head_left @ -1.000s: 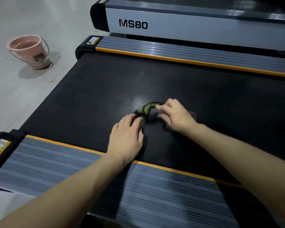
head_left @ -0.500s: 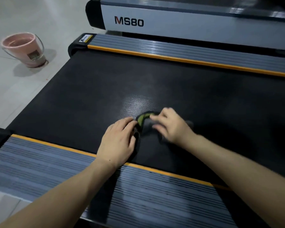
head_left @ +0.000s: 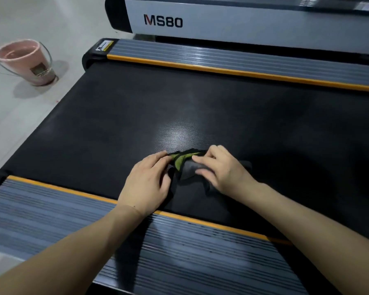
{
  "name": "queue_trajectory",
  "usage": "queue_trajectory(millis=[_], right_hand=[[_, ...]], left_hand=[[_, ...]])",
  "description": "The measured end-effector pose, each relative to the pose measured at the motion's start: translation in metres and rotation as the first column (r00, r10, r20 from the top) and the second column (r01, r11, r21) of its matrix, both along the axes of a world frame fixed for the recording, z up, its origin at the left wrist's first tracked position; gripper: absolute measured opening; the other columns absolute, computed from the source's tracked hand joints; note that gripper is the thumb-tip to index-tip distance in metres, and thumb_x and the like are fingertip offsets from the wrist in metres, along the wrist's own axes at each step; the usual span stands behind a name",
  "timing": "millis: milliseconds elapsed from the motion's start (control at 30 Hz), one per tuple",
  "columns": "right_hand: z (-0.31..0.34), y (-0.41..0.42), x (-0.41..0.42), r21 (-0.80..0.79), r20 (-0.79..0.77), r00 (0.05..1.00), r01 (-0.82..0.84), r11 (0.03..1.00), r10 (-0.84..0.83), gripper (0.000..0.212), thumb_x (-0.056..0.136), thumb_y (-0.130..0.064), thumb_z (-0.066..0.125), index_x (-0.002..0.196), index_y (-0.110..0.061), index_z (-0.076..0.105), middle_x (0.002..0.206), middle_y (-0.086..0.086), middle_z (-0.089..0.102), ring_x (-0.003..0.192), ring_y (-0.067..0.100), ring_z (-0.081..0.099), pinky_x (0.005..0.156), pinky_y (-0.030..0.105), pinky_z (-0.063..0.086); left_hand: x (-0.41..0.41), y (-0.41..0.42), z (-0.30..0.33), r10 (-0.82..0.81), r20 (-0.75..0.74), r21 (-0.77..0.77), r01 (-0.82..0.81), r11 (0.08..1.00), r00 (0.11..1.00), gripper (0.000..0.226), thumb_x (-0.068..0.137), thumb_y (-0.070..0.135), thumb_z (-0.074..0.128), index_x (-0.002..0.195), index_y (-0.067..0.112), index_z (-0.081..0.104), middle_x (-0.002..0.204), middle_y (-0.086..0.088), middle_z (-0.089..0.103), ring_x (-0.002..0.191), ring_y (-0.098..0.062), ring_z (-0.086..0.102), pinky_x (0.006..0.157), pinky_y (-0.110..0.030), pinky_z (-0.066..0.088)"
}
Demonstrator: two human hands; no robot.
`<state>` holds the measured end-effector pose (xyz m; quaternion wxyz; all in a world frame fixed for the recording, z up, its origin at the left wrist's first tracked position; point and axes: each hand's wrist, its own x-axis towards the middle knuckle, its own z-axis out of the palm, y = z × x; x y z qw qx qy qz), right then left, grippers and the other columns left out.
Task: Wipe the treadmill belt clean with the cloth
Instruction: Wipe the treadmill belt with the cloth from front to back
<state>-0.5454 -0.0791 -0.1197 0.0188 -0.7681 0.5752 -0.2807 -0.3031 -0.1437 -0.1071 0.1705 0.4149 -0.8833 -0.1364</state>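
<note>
On the belt: dark cloth (head_left: pixel 189 167) with a green-yellow edge, bunched between two hands near the close side rail.
Belt: black textured treadmill belt (head_left: pixel 200 107), a pale glare patch just beyond the cloth.
Left hand: left hand (head_left: pixel 146 184) palm-down on the belt, fingers held close together and almost straight, tips touching the cloth's left edge at the green trim.
Right hand: right hand (head_left: pixel 222 169) over the cloth's right part, fingers bent, thumb and forefinger pinching a grey fold; remaining fingers curled onto the fabric.
Forearms: bare, crossing the near rail.
Near rail: grey ribbed side rail (head_left: pixel 51 213) with an orange strip along the belt edge.
Far rail: matching ribbed rail (head_left: pixel 243 60) with an orange strip.
Beyond: second treadmill (head_left: pixel 243 24), pale body lettered MS80, parallel to the first.
Floor, upper left: pink bucket (head_left: pixel 26 60) with a wire handle on light tiles, well apart from the belt.
</note>
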Motion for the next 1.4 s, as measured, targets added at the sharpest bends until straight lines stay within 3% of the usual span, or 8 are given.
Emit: queue_trajectory(millis=[133,267,533,667,833,1000,1167,1400], right_hand=[[-0.001,-0.086,-0.054,-0.043,-0.134,0.945,0.295,0.955,-0.298,0.04,0.091,-0.042,0.055,0.116,-0.015,0.069,0.097,0.016,0.055,0.09,0.038,0.054,0.081,0.045,0.05],[0.009,-0.127,-0.082,0.101,-0.044,0.742,0.669,0.736,-0.669,0.038,0.094,-0.036,0.059,0.125,-0.015,0.065,0.113,0.017,0.052,0.109,0.038,0.049,0.097,0.045,0.043],[0.007,0.027,-0.007,0.051,-0.032,0.998,0.049,0.998,-0.047,0.038,0.09,-0.029,0.067,0.123,-0.01,0.068,0.093,0.008,0.057,0.084,0.023,0.052,0.081,0.03,0.046],[0.001,-0.02,-0.077,-0.079,-0.136,0.93,0.334,0.939,-0.342,0.04,0.089,-0.04,0.06,0.115,-0.012,0.071,0.091,0.013,0.057,0.083,0.034,0.054,0.077,0.043,0.05],[0.01,-0.049,-0.108,0.112,-0.037,0.679,0.731,0.673,-0.733,0.037,0.094,-0.037,0.061,0.123,-0.015,0.067,0.107,0.013,0.054,0.103,0.035,0.049,0.095,0.04,0.041],[0.004,0.043,-0.039,0.048,0.031,0.94,0.339,0.939,-0.341,0.035,0.087,-0.033,0.07,0.116,-0.013,0.071,0.091,0.008,0.057,0.081,0.025,0.05,0.075,0.035,0.044],[0.007,0.062,-0.048,0.074,-0.051,0.998,0.031,0.997,-0.027,0.032,0.094,-0.029,0.064,0.119,-0.01,0.069,0.094,0.008,0.057,0.085,0.02,0.049,0.081,0.027,0.042],[0.005,-0.032,-0.103,0.137,0.009,0.757,0.646,0.751,-0.654,0.032,0.093,-0.033,0.063,0.118,-0.013,0.069,0.105,0.013,0.054,0.101,0.035,0.05,0.093,0.039,0.043]], left_hand=[[0.001,0.001,-0.002,0.004,-0.027,-0.008,-0.004,1.0,1.0,0.043,0.09,0.025,0.048,0.129,0.016,0.064,0.14,0.002,0.059,0.128,-0.018,0.055,0.11,-0.04,0.044],[0.0,-0.001,-0.001,0.001,-0.032,-0.005,-0.001,1.0,0.999,0.043,0.089,0.022,0.05,0.128,0.016,0.065,0.14,0.003,0.059,0.128,-0.017,0.054,0.111,-0.038,0.043],[0.0,0.0,0.002,-0.024,-0.014,-0.006,0.024,1.0,1.0,0.041,0.087,0.022,0.052,0.124,0.015,0.068,0.137,-0.001,0.061,0.126,-0.019,0.056,0.111,-0.031,0.04],[0.0,0.001,0.001,-0.028,-0.038,0.002,0.028,1.0,0.999,0.04,0.091,0.027,0.05,0.123,0.014,0.068,0.137,0.0,0.061,0.126,-0.019,0.057,0.111,-0.036,0.043],[0.0,-0.001,-0.001,-0.02,-0.026,0.022,0.021,1.0,0.999,0.042,0.092,0.032,0.046,0.124,0.015,0.068,0.139,0.001,0.06,0.129,-0.018,0.055,0.112,-0.039,0.042],[0.0,-0.001,0.001,-0.032,-0.02,0.031,0.033,0.999,0.999,0.042,0.092,0.032,0.046,0.123,0.014,0.068,0.138,0.0,0.061,0.127,-0.019,0.056,0.11,-0.04,0.043],[0.002,0.001,0.002,-0.021,-0.011,0.045,0.022,0.999,1.0,0.04,0.092,0.031,0.048,0.124,0.015,0.068,0.139,0.002,0.06,0.129,-0.018,0.054,0.111,-0.04,0.042],[0.001,-0.001,-0.003,-0.01,-0.009,0.049,0.01,0.999,1.0,0.037,0.094,0.03,0.05,0.123,0.015,0.067,0.14,0.002,0.06,0.131,-0.017,0.052,0.113,-0.039,0.041]])
